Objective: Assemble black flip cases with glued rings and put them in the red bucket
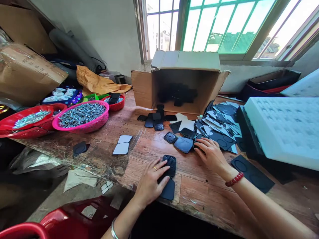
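My left hand (150,181) rests on the wooden table (199,189) near its front edge, fingers spread flat over a pair of black rounded plastic pieces (169,176), one with a grille face. My right hand (210,153) lies further right, fingers stretched toward another black plastic shell (183,144) and touching its right edge; a red bead bracelet (234,179) is on that wrist. More black shells (154,121) lie in front of an open cardboard box (178,84) on its side, which holds a dark heap of the same parts.
A pile of black and grey die-cut sheets (221,124) lies right of my hand, beside a white foam tray (284,129). Pink (83,116) and red baskets (30,121) of metal parts stand at the left. A red plastic stool (74,215) is below the table edge.
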A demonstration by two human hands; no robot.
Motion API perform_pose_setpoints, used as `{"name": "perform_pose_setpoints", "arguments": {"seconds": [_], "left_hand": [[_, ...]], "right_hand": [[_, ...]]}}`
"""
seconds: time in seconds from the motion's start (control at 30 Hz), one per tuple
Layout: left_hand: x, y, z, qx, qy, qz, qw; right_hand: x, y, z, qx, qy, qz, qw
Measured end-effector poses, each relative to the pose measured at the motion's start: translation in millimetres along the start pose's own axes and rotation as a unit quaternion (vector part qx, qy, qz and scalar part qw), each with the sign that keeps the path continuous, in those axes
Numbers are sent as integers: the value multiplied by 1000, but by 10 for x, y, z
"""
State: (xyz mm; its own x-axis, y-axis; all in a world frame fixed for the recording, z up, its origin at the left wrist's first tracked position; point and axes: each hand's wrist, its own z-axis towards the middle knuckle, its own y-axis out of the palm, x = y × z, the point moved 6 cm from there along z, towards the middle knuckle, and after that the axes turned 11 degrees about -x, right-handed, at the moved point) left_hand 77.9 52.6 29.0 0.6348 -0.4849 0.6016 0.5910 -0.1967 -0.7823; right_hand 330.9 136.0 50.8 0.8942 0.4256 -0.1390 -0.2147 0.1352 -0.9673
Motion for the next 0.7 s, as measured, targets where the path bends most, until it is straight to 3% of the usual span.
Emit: {"name": "perform_pose_setpoints", "arguments": {"seconds": [0.17,0.27,0.33,0.4,0.47,0.53,0.63,0.7], "left_hand": [[-6,15,-6,5,-1,-5,1000],[-16,31,-6,0,-2,0,1000],[-22,37,-8,-3,-3,2,1000],[-25,43,-12,-6,-3,3,1000],[-25,48,-15,-9,-4,3,1000],[-23,48,-14,-8,-3,1,1000],[-23,42,-11,-5,-3,-3,1000],[-21,41,-9,-5,-2,-2,1000]], "right_hand": [[-273,101,53,-54,-78,6,995],[-400,162,164,-71,-89,14,993],[-420,90,208,-46,-75,56,994],[-370,-99,181,19,-42,135,990],[-241,-326,70,97,12,240,966],[-97,-444,-72,116,68,350,927],[-50,-304,-241,-9,117,461,880],[-139,-119,-337,-90,120,470,870]]}}
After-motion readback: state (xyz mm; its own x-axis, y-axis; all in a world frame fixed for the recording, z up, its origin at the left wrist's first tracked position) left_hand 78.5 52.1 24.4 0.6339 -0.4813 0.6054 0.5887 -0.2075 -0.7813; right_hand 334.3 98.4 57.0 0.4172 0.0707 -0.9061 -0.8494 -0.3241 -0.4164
